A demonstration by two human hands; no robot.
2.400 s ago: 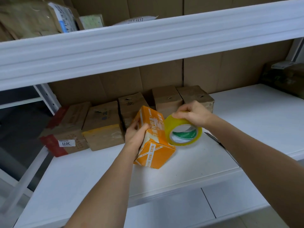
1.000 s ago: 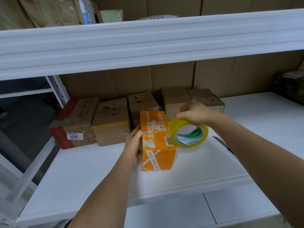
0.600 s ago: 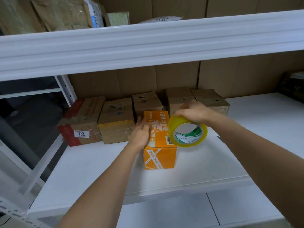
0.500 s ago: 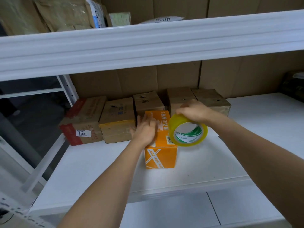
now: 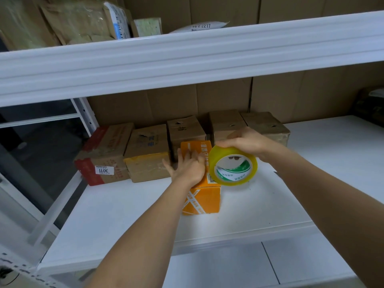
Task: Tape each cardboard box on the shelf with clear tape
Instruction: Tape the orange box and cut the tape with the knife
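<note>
White shelf [image 5: 124, 208], left hand [image 5: 190, 168] flat on orange box [image 5: 202, 197], right hand [image 5: 245, 142] apparently grasping tape roll [image 5: 232, 166]

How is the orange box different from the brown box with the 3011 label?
The orange box stands forward on the shelf, apart from the row; the brown box with the 3011 label sits in the back row, leftmost. The orange box is smaller and brightly printed; the brown one has red edges. The left hand presses on the orange box; nothing touches the brown one. Both are closed cardboard boxes.

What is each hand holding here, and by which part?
Right hand grips the tape roll by its upper rim. Left hand holds nothing, lying flat on the orange box.
</note>
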